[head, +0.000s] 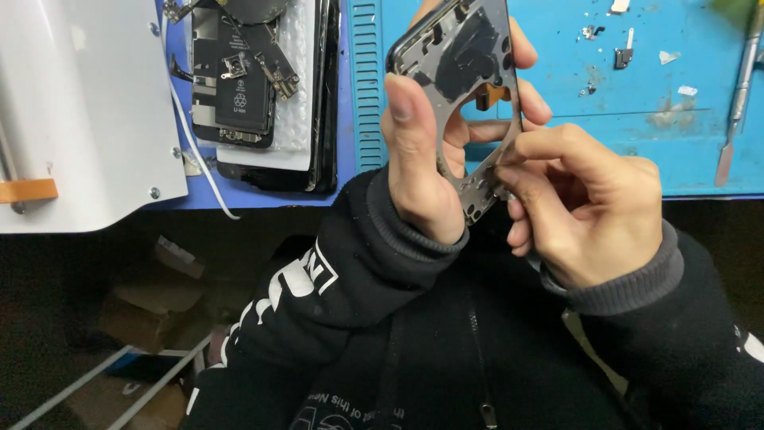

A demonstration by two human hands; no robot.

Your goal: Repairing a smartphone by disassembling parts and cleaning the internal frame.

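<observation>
My left hand [422, 159] grips a bare dark phone frame [465, 60], held upright over the table's front edge, thumb on its left rim and fingers behind it. The frame has a round hole in its middle and black film near its top. My right hand [585, 203] pinches at the frame's lower right edge with thumb and forefinger; whatever lies between those fingertips is too small to make out. Both arms wear black sleeves with grey cuffs.
A blue work mat [573, 95] covers the bench, with small screws and metal bits [623, 56] scattered on it. A metal pry tool [736, 103] lies at the right. A stack of opened phones with a battery [243, 80] sits at the left, beside a white machine [79, 111].
</observation>
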